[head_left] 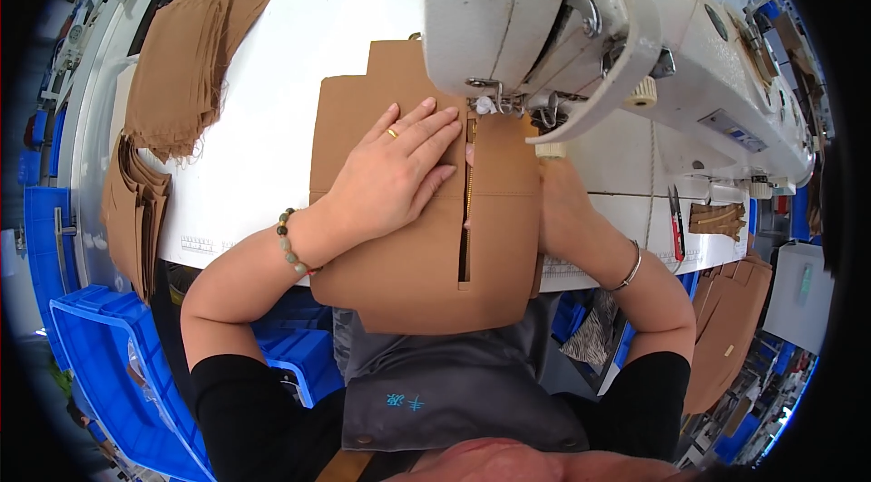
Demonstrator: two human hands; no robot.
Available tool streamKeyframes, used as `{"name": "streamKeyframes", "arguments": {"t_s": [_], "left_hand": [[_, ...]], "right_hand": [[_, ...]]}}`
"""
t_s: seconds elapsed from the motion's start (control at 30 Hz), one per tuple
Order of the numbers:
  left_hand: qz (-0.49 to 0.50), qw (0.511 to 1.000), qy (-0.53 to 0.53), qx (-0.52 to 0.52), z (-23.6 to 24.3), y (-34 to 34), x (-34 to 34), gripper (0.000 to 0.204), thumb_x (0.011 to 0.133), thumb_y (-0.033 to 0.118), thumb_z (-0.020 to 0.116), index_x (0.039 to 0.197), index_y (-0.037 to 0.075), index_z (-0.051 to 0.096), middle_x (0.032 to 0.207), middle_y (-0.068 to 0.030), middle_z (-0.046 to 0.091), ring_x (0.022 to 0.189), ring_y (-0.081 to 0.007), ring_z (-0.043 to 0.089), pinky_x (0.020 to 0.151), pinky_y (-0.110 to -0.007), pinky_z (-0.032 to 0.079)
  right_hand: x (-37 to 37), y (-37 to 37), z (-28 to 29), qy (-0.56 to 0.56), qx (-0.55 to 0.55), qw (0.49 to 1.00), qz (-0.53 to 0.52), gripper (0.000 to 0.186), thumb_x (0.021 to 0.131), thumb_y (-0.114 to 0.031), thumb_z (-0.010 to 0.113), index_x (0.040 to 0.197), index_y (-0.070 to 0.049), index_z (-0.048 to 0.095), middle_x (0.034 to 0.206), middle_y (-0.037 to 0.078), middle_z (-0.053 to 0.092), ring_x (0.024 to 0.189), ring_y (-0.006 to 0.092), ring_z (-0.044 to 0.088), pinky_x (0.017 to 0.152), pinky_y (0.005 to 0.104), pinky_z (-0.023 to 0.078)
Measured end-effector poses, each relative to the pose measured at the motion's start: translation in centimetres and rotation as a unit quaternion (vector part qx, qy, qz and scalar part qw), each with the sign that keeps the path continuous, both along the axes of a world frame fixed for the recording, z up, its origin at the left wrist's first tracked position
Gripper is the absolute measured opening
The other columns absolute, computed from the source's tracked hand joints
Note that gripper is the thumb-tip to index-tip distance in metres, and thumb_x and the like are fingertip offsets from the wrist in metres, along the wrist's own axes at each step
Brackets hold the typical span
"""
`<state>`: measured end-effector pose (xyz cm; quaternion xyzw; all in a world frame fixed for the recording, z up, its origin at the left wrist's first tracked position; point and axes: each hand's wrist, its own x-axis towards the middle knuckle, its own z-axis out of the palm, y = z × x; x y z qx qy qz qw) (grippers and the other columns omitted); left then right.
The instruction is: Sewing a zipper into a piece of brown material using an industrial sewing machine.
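A large brown panel (399, 282), stiff and leather-like, lies under the head of a white sewing machine (472, 19) and hangs over the table's near edge. Down its right part runs a narrow slot with a brass-toothed zipper (469, 183) showing in it. My left hand (395, 169) rests flat on the panel left of the slot, fingers stretched toward the needle area. At the panel's right edge is my right hand (562, 205), its fingers reaching underneath; bits of skin show through the slot. Most of those fingers are hidden. The presser foot (485, 106) stands at the slot's far end.
Stacks of brown pieces (177, 74) lie on the white table (281, 29) at the left, more (136, 210) hanging over its edge. Red-handled snips (677, 223) and a small brown bundle (717, 219) lie right. Blue bins (118, 337) stand lower left; brown panels (726, 328) hang lower right.
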<state>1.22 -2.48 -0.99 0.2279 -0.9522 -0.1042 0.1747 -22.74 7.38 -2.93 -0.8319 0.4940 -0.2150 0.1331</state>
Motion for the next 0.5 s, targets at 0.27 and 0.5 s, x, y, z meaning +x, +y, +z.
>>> {"name": "streamKeyframes", "arguments": {"t_s": [0.27, 0.5], "left_hand": [[-0.016, 0.999, 0.014, 0.032, -0.22, -0.08, 0.14, 0.047, 0.100, 0.021, 0.062, 0.142, -0.001, 0.057, 0.150, -0.0148, 0.055, 0.142, -0.0336, 0.050, 0.119, -0.052, 0.038], [-0.020, 0.998, 0.035, 0.042, -0.05, -0.25, -0.19, 0.045, 0.098, 0.014, 0.064, 0.141, 0.002, 0.058, 0.145, -0.0153, 0.058, 0.141, -0.0351, 0.052, 0.117, -0.055, 0.041]], "right_hand": [[0.26, -0.35, 0.82, 0.016, -0.073, 0.997, 0.003, 0.063, 0.080, -0.036, 0.085, 0.131, -0.003, 0.068, 0.117, 0.010, 0.075, 0.097, 0.0276, 0.074, 0.082, 0.0379, 0.060], [0.15, -0.17, 0.77, -0.030, -0.029, 0.999, -0.016, 0.062, 0.079, -0.033, 0.088, 0.130, -0.002, 0.068, 0.112, 0.012, 0.075, 0.092, 0.0275, 0.075, 0.080, 0.0369, 0.060]]}}
